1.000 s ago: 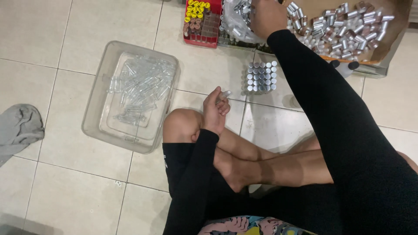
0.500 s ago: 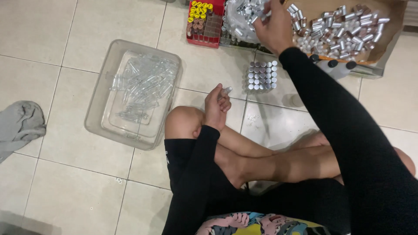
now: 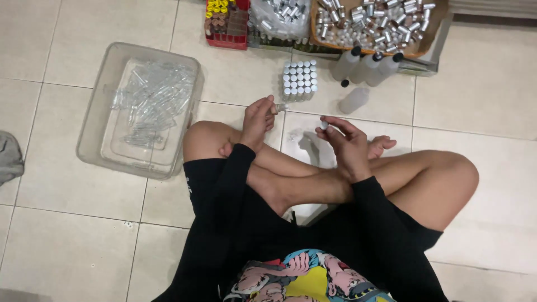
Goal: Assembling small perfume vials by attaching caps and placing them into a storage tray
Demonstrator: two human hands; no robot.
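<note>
Clear glass is what I'm working with: my left hand (image 3: 258, 119) pinches a small vial (image 3: 279, 107) between thumb and fingers, resting on my left knee, while my right hand (image 3: 347, 146) grips a small silver cap (image 3: 324, 125) at its fingertips, held just in front of my crossed legs. Vial and cap are near each other but apart, so by my reading this piece is not yet capped.

As for progress, a block of capped vials (image 3: 298, 80) stands upright in neat rows on the floor just beyond my left hand; that looks like the finished lot, and it is modest. A clear tub (image 3: 89, 114) to my left holds a large heap of empty vials (image 3: 150, 100), and a brown tray (image 3: 433, 31) ahead is piled with silver caps (image 3: 372, 22). I judge most of the job is left.

Pale square tiles with thin grout lines make up the floor (image 3: 486, 112), and I sit directly on it. Also ahead: a red rack (image 3: 226, 40) with yellow-topped pieces, a clear bag (image 3: 279, 17) of more silver parts, and a few frosted bottles (image 3: 366, 66) with dark tops, one lying on its side. A grey cloth (image 3: 8, 156) lies at the far left edge.
</note>
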